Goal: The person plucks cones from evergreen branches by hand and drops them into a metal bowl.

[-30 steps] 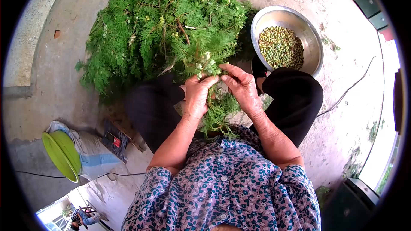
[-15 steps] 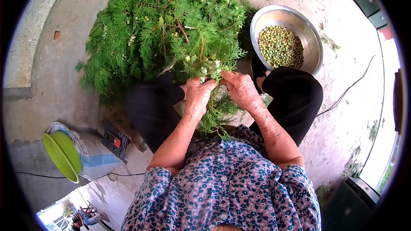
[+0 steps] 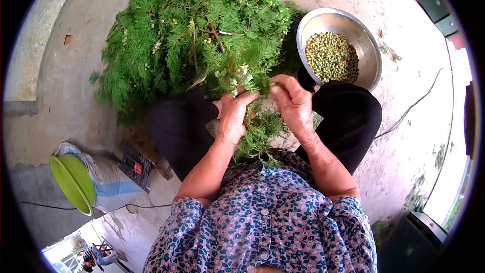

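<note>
Sprig: trailing toward six o'clock, cones showing at twelve.
Left hand: grasping sprig.
Right hand: curling; whether holding anything, cannot tell.
Plucking: seemingly occurring, needing steady sprig.
Bowl: sitting at one o'clock.

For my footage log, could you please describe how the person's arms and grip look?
The left grip and right grip are ungloved, with no watch visible. Short sleeves, pale pinkish with teal and navy florals, leave the forearms bare.
</note>
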